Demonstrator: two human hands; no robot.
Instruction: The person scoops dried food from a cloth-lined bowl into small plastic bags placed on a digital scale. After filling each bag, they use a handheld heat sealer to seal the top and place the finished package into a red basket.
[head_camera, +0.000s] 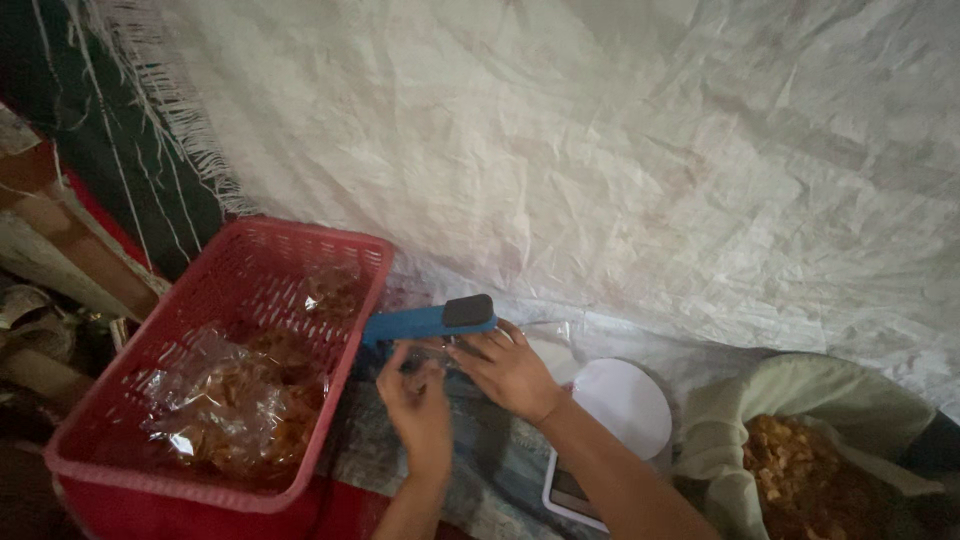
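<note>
We see both hands meet just under a blue sealing tool (430, 320) with a black handle pad, which juts out to the right from beside the red basket (215, 300). The left hand (418, 410) comes up from the lower edge, fingers curled and pinched on a bit of clear plastic bag (425, 365) directly beneath the blue arm. The right hand (508, 368) lies palm down next to it, fingers stretched leftward onto the same plastic, touching the underside of the tool; whether it truly grips the bag or only presses on it we cannot tell. The bag itself is mostly hidden by the two hands, so its contents are not readable here.

The red basket stands at the left, slotted walls, holding clear packets of brownish-orange snack pieces (225, 405); the largest packet lies in the near half, another toward the far corner.

To the right of the right forearm we note a white round-topped scale (630, 400), its display edge showing low down near the arm. Further right, an open pale sack (800, 400) with its mouth rolled down shows a heap of the same brownish pieces (800, 475).

A creased white woven sheet (600, 150) hangs behind everything, frayed along its left edge.
</note>
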